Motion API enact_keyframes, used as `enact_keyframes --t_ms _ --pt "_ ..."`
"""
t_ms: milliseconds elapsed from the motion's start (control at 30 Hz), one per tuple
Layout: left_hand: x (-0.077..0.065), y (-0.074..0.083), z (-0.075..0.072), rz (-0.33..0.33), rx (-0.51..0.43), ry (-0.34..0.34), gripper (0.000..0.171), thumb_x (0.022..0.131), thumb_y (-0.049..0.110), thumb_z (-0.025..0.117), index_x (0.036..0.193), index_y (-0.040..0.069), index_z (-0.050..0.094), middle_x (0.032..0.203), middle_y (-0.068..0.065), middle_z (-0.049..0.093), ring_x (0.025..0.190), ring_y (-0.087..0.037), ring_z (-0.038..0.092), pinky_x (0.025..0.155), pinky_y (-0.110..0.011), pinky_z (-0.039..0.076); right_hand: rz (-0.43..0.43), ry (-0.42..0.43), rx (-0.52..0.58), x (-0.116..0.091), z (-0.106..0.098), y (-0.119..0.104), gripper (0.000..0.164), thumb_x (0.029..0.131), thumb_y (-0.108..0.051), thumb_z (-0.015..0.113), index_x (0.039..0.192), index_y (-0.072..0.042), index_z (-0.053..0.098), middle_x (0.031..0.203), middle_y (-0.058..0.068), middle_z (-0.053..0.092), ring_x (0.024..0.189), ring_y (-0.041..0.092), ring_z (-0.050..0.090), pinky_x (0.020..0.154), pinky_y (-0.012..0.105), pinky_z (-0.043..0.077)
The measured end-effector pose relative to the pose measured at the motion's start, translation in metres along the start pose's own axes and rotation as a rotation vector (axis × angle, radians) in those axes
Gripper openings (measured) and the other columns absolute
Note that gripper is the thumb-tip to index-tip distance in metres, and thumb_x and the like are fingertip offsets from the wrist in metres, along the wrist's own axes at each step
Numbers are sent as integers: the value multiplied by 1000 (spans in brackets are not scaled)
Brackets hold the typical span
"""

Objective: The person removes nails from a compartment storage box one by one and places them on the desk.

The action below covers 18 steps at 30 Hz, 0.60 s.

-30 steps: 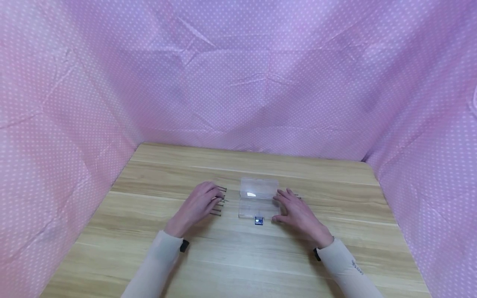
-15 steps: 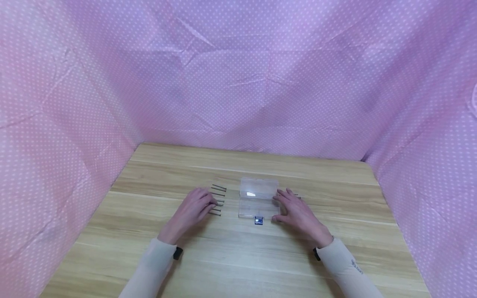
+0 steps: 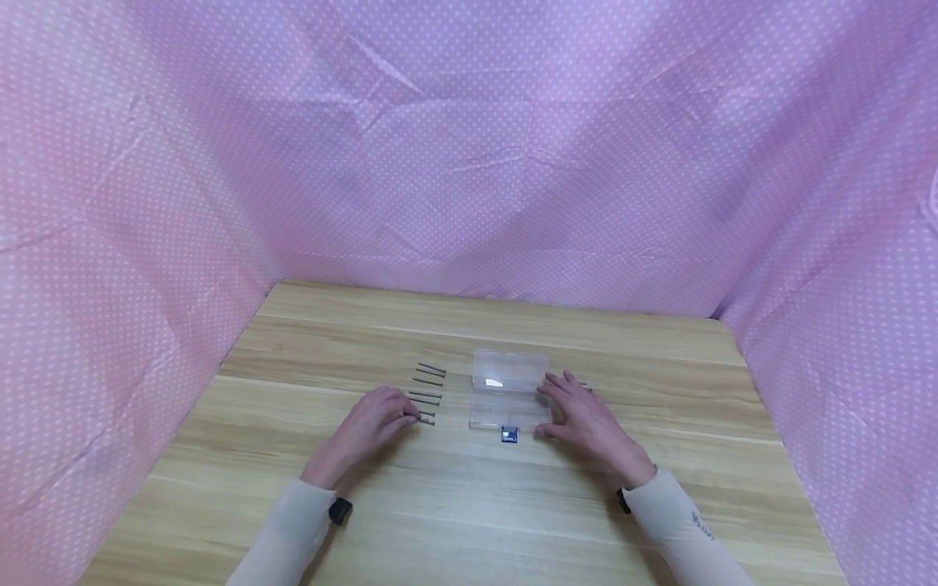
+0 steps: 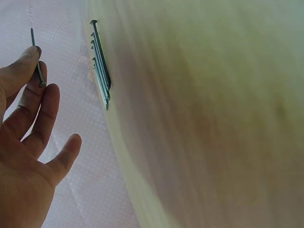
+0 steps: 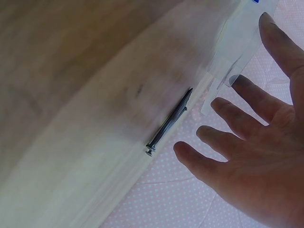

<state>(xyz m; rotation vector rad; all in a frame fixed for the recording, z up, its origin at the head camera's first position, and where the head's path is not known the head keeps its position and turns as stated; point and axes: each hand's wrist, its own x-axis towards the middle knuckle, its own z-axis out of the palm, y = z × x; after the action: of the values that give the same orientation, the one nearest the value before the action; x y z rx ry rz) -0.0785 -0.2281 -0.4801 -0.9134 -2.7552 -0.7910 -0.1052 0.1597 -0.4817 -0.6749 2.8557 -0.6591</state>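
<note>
Pinched between thumb and fingers of my left hand is a metal nail, its head toward the lower end in the left wrist view. The hand hovers by the near end of a row of several nails lying on the wooden table. A clear plastic box lies with its lid swung back, right of that row. My right hand spreads its fingers along the box's right side, thumb near the front corner. In the right wrist view the thumb and index fingertips overlap the box's clear wall.
Beyond the right hand more nails lie on the table. A small blue label or clasp sits at the box's front edge. Pink dotted cloth hangs around the table's back and sides.
My left hand has moved down and left along the row toward the near end, uncovering the farther nails. My right hand and the box have stayed in place.
</note>
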Motion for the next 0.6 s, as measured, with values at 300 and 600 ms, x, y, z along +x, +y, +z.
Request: enact_keyframes --t_ms 300,600 --pt "-7 0 7 -128 -70 -95 8 92 12 76 98 18 77 99 7 72 99 -17 64 93 -45 54 -6 -2 -3 0 0 0 77 83 -41 85 145 -3 57 159 21 42 149 49 29 112 77 27" --pt "-7 0 9 -172 -60 -126 7 90 17 79 96 20 78 94 12 69 92 -11 62 87 -40 56 -6 -5 -6 0 -1 0 77 84 -43 84 144 -3 58 158 21 43 148 50 30 111 77 29"
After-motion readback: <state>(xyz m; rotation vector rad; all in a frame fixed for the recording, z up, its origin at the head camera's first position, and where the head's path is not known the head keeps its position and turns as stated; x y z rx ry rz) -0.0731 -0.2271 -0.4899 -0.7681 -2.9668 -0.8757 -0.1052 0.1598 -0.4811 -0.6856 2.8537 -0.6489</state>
